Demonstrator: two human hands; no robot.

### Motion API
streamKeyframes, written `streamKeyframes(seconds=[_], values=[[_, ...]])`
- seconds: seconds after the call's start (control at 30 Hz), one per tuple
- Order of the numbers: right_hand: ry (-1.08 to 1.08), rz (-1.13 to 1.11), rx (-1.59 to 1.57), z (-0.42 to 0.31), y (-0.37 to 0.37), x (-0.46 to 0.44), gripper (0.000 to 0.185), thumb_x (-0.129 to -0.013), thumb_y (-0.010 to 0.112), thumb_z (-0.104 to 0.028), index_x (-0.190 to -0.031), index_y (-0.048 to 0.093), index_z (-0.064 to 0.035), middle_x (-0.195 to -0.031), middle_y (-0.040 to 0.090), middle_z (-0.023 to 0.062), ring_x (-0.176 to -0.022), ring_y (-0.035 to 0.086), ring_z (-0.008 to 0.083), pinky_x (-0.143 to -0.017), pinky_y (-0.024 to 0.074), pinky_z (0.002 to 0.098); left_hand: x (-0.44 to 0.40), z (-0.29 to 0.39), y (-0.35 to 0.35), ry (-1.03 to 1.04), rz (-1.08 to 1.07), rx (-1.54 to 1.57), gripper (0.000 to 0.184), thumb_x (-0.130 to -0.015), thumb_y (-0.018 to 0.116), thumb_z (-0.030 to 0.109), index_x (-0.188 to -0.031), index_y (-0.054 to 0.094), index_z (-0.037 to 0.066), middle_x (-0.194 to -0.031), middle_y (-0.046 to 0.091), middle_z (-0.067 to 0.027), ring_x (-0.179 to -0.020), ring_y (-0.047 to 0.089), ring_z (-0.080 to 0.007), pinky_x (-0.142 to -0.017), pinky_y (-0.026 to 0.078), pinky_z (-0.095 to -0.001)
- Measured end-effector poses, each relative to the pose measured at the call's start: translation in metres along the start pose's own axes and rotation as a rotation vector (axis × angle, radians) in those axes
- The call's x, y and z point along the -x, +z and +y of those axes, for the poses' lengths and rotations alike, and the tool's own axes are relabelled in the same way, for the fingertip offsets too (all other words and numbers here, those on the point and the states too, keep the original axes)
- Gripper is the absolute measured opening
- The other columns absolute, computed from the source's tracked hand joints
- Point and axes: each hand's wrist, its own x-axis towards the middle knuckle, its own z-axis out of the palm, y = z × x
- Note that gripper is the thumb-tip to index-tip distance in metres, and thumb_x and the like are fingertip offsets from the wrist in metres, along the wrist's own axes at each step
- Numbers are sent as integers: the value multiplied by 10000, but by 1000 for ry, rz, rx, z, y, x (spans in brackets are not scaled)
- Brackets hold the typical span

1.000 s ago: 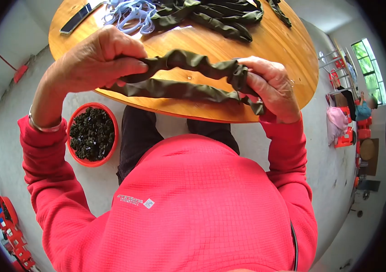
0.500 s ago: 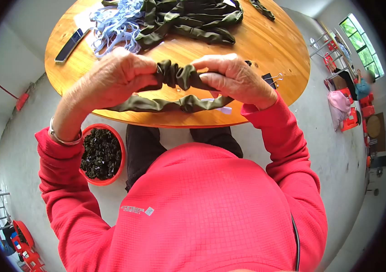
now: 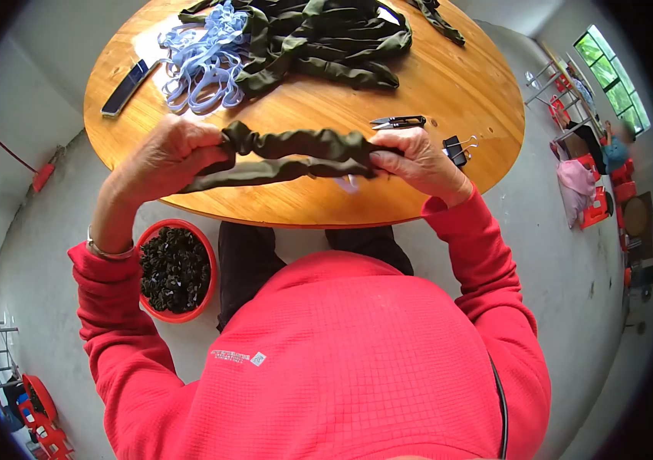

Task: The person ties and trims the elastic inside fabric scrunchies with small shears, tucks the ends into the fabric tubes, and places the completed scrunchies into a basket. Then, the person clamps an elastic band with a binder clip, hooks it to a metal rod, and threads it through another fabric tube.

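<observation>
A dark green scrunchie [image 3: 303, 144], a gathered fabric loop, is stretched between my hands above the near edge of the table. My left hand [image 3: 169, 153] pinches its left end, fingers closed. My right hand [image 3: 422, 165] grips the right end between thumb and fingers. Both strands show, the upper one ruffled and the lower one smoother. Just below the lower strand lies a pale strip [image 3: 348, 184], partly hidden. Black thread snips [image 3: 399, 122] rest right behind my right hand, and a black binder clip [image 3: 457, 151] is to its right.
On the round wooden table [image 3: 464, 84] are a pile of light blue elastic bands [image 3: 207, 61], a heap of green fabric strips [image 3: 326, 38] and a phone [image 3: 124, 90]. A red basin [image 3: 211, 276] of dark green gathered pieces stands on the floor. A person [image 3: 614, 149] is at far right.
My hands have moved apart, drawing the scrunchie out longer; the bunched ruffles between them have spread. The thread snips have come more into view behind my right hand.
</observation>
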Motion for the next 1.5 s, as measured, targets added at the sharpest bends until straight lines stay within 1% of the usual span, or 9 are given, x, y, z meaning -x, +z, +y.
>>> streamKeyframes(seconds=[0.07, 0.2, 0.33, 0.37, 0.5, 0.83, 1.07, 1.27, 1.5], values=[[-448, 192, 530, -9, 1, -16, 291, -806, 654, -212, -1005, 597, -8, -887, 623, 113, -807, 615, 238, -644, 479, 332, -9, 3, 3, 55, 58, -70, 103, -822, 592, 90, -786, 607, -6, -617, 522, -137, -513, 488, -216, -521, 410, -304], [-448, 223, 676, -70, 13, -31, 443, -782, 655, -216, -1166, 527, -36, -1099, 585, 136, -1056, 532, 303, -937, 341, 352, -30, 24, 8, 168, 40, -379, 111, -818, 590, 106, -847, 620, 4, -672, 578, -139, -571, 560, -265, -554, 436, -338], [-229, -195, 590, -63, 26, -48, 155, -796, 628, -133, -881, 586, -11, -731, 574, 139, -706, 583, 267, -671, 415, 370, -43, 47, 12, 98, -54, -365, 125, -817, 595, 139, -841, 619, 18, -667, 557, -160, -575, 529, -313, -542, 423, -356], [-324, -130, 405, -60, 28, -46, 129, -814, 602, -107, -773, 567, 10, -620, 504, 158, -575, 547, 273, -549, 405, 335, -42, 46, 9, 107, -81, -308, 132, -825, 589, 133, -829, 616, 4, -628, 566, -120, -528, 534, -227, -521, 425, -315], [-279, -131, 306, -59, 0, -30, 172, -829, 592, -123, -736, 561, 18, -618, 507, 164, -535, 499, 281, -510, 397, 338, -24, 29, -24, -101, -287, 37, 128, -836, 577, 97, -801, 607, -22, -590, 537, 0, -544, 506, -53, -499, 422, -234], [-172, -79, 276, -61, 15, -14, 94, -846, 567, -46, -794, 572, 33, -596, 494, 78, -515, 454, 135, -504, 397, 263, -16, 38, 1, 157, -33, -166, 243, -855, 551, 118, -683, 447, -20, -528, 388, -100, -475, 394, -183, -494, 366, -310], [-176, -11, 209, -46, 52, -27, 104, -833, 577, -51, -908, 587, 20, -649, 545, 89, -574, 512, 134, -555, 426, 259, -36, 46, 46, 167, 73, -594, 106, -727, 603, 109, -711, 575, 8, -591, 543, -148, -598, 584, -292, -526, 444, -373], [16, -172, 408, -68, 25, -16, 211, -809, 545, -17, -1015, 584, 12, -661, 550, 51, -584, 513, 100, -552, 428, 237, -41, 54, 88, 319, 452, -105, 209, -654, 661, 203, -738, 642, 13, -670, 615, -168, -639, 616, -301, -555, 480, -400], [112, -149, 175, -81, 1, 0, 152, -797, 538, -41, -920, 591, 32, -631, 517, -3, -492, 407, 33, -449, 300, 187, 12, 26, 21, 158, 65, -118, 293, -765, 636, 285, -730, 640, -6, -586, 562, -129, -532, 546, -241, -502, 424, -349]])
